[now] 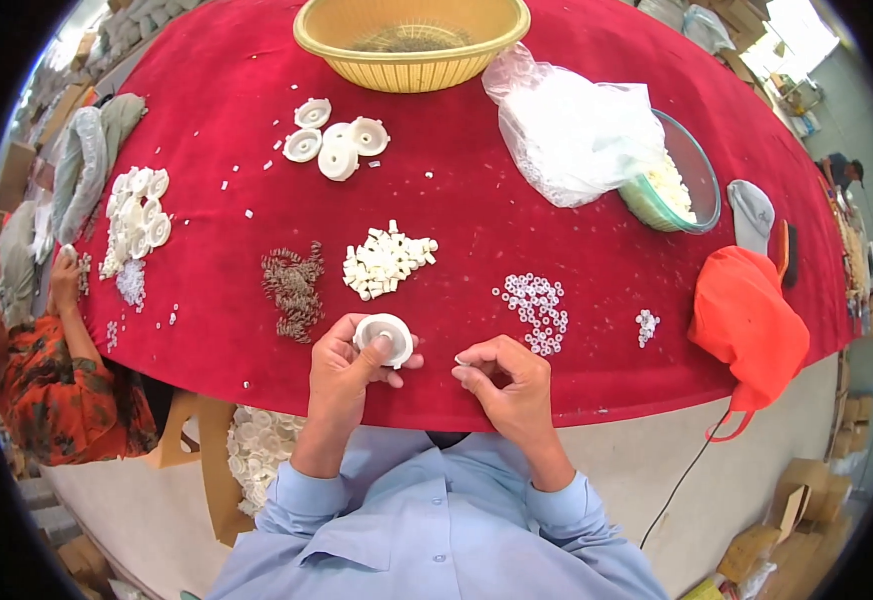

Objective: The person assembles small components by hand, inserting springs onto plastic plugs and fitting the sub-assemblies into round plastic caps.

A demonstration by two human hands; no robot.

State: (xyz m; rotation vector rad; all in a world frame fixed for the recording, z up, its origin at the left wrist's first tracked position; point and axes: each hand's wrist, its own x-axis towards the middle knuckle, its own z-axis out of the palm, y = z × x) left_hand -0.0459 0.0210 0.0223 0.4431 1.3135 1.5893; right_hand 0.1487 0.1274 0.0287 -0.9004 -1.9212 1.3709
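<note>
My left hand [335, 372] grips a round white plastic cap [397, 328] with a hollow face, thumb pressed on its inside. Just to the right, thumb and forefinger of my right hand [515, 388] pinch a small white piece [461, 362], too small to name. Beyond my left hand lie a heap of dark metal springs [294, 290] and a heap of short cream-coloured plugs [387, 262]. Small translucent rings [539, 308] are spread past my right hand, with a smaller cluster of rings [648, 326] farther right. Several white caps [338, 158] lie farther back.
A yellow basket [412, 72] stands at the back. A plastic bag [577, 130] leans onto a green bowl [709, 205]. An orange cloth item [747, 315] lies at right. At left, a co-worker's hand [64, 280] is near more caps [139, 215]. Below is a cardboard box [219, 480] of white parts.
</note>
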